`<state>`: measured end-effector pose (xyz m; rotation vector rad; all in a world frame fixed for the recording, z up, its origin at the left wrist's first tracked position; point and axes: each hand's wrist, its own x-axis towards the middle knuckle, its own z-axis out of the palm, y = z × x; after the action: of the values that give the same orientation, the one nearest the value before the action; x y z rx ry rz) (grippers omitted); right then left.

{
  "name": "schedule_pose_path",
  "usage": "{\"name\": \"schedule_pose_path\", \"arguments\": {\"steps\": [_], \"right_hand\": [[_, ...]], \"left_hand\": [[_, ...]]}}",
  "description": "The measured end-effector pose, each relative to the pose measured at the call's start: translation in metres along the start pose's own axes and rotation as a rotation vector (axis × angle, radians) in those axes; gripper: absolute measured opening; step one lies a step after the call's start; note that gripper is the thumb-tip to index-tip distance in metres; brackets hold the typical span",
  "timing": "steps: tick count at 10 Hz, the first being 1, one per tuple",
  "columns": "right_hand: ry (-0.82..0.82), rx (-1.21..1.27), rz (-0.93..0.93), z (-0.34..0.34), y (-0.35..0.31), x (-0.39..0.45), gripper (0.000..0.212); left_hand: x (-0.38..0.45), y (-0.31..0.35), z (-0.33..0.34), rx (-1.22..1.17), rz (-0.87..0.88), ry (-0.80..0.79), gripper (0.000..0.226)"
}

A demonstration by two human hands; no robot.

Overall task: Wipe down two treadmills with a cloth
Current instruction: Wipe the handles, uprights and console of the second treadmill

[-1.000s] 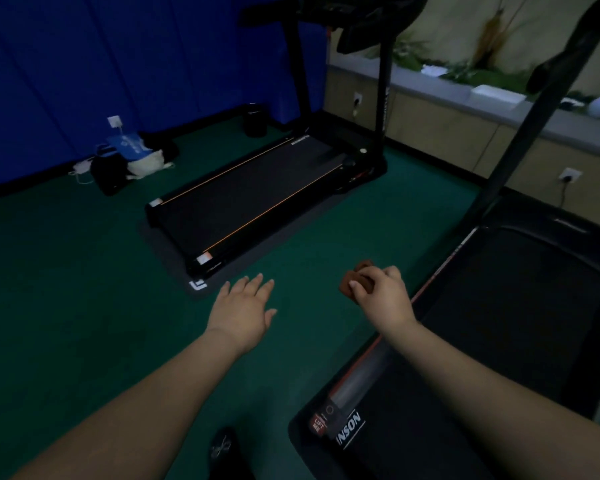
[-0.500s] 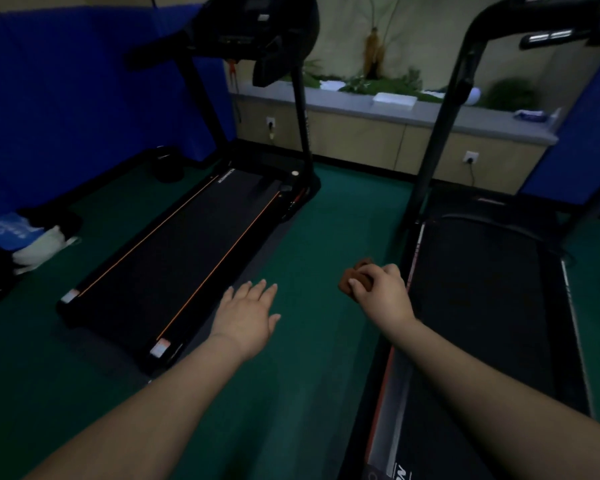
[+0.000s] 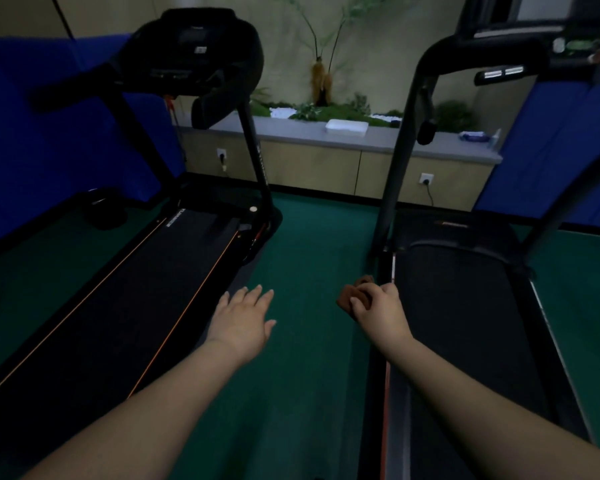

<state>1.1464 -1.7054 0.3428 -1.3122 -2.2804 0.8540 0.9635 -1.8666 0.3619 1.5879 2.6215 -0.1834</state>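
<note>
While both bare forearms reach out over the dark green floor (image 3: 312,244), the left hand (image 3: 244,323) hangs flat with fingers straight and spread, holding nothing. At three o'clock from it, the right hand (image 3: 378,311) curls tight around a crumpled brown cloth (image 3: 352,294), right above the left edge of the black right-hand treadmill (image 3: 465,306). At nine o'clock lies the black left-hand treadmill with orange stripes (image 3: 136,289), well apart from the cloth. Further off at twelve o'clock: a grey-topped beige ledge (image 3: 309,161), a white tray (image 3: 346,127) on it, green plants (image 3: 326,110) behind.
</note>
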Motion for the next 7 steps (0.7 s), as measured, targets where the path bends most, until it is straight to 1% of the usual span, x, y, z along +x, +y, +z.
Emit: {"name": "schedule_pose_path", "arguments": {"steps": [3, 5, 7], "right_hand": [[0.046, -0.018, 0.001, -0.02, -0.011, 0.153, 0.032], [0.079, -0.001, 0.012, -0.018, -0.014, 0.235, 0.029], [0.152, 0.001, 0.047, -0.014, -0.019, 0.338, 0.029]], "left_hand": [[0.156, -0.003, -0.038, -0.017, 0.023, 0.03, 0.06], [0.247, -0.006, -0.051, -0.022, 0.059, 0.04, 0.061], [0.36, -0.021, -0.062, -0.032, 0.12, 0.061, 0.06]]}}
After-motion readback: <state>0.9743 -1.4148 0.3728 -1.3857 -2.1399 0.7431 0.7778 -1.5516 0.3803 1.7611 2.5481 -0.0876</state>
